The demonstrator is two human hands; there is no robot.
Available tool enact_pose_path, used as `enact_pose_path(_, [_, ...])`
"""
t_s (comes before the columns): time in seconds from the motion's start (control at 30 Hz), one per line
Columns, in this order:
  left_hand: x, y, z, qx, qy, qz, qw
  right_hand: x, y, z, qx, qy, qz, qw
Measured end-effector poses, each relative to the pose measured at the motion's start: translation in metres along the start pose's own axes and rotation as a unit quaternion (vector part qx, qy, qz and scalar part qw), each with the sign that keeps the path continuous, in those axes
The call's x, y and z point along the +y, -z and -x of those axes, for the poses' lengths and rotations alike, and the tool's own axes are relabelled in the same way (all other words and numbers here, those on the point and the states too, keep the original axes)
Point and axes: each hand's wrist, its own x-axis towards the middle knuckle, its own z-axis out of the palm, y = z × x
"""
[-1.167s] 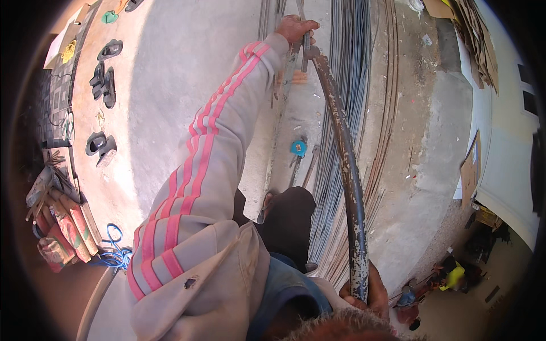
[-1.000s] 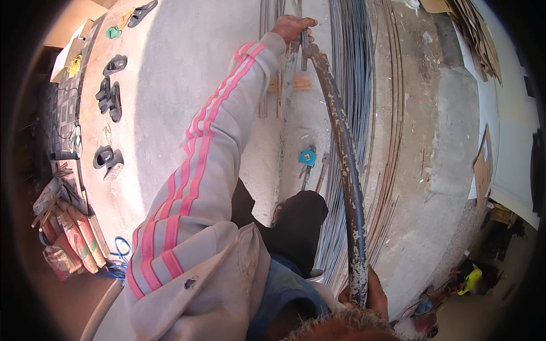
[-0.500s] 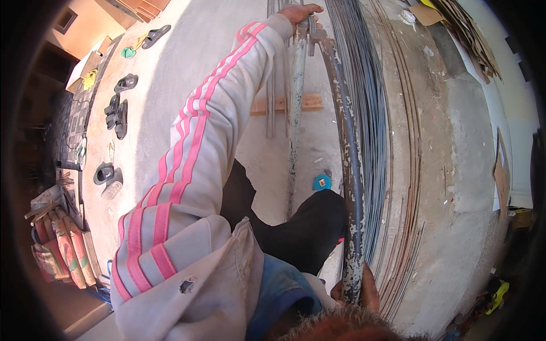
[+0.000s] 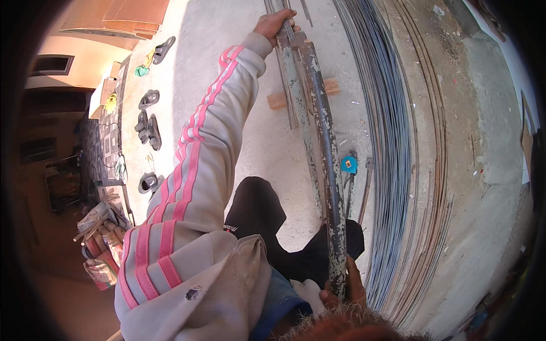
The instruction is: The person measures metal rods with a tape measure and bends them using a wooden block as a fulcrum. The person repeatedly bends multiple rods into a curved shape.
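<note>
While only 1 view is on offer, the head camera, it shows both ends of the job. At the top centre of the frame the left hand (image 4: 274,24) is curled around the far end of a long grey metal pipe (image 4: 325,148) with flaking paint, the arm in a grey sleeve with pink stripes (image 4: 196,153) stretched out fully. At the bottom centre the right hand (image 4: 348,287) is wrapped around the near end of the same pipe, fingers closed on it just above the person's dark trouser leg (image 4: 267,219). The pipe runs up the middle of the frame, over the concrete floor (image 4: 227,34).

Thinner rods (image 4: 296,96) lie just beside the pipe under the left hand, resting across a wooden block (image 4: 277,100); whether the fingers also catch 1 of them I cannot tell. If they do, a rod could drag or roll off the block. With the arm so extended, the far grip looks weak, and a slip would likely drop that end onto the rods or the blue tape measure (image 4: 348,164) beside the pipe at mid-frame. Flaking paint may also make the surface slick. The big bundle of steel wire (image 4: 392,142) to the right lies close, so a swing could snag it. Sandals (image 4: 149,129) at the left are well apart.
</note>
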Motion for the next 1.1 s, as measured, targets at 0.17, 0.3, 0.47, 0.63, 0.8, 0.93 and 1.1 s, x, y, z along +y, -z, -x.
enact_pose_path(0.17, [0.006, 0.020, 0.013, 0.033, 0.040, -0.011, 0.999, -0.014, -0.019, 0.052, -0.015, -0.057, -0.015, 0.998])
enact_pose_path(0.3, [0.012, 0.038, 0.023, 0.040, 0.075, -0.016, 0.996, -0.009, -0.037, 0.090, -0.014, -0.099, -0.018, 0.995])
enact_pose_path(0.47, [0.015, 0.055, 0.031, 0.048, 0.112, -0.010, 0.993, 0.014, -0.064, 0.126, 0.022, -0.147, 0.015, 0.989])
enact_pose_path(0.63, [0.009, 0.063, 0.029, 0.031, 0.107, 0.050, 0.993, 0.035, -0.095, 0.134, 0.158, -0.158, 0.082, 0.971])
enact_pose_path(0.8, [0.005, 0.062, 0.030, 0.017, 0.082, 0.040, 0.996, 0.044, -0.112, 0.127, 0.177, -0.096, 0.164, 0.966])
enact_pose_path(0.93, [0.005, 0.060, 0.029, 0.020, 0.095, 0.028, 0.995, 0.055, -0.127, 0.112, 0.213, -0.093, 0.174, 0.957])
enact_pose_path(1.1, [0.003, 0.057, 0.027, 0.020, 0.085, 0.024, 0.996, 0.072, -0.144, 0.089, 0.246, -0.067, 0.193, 0.947])
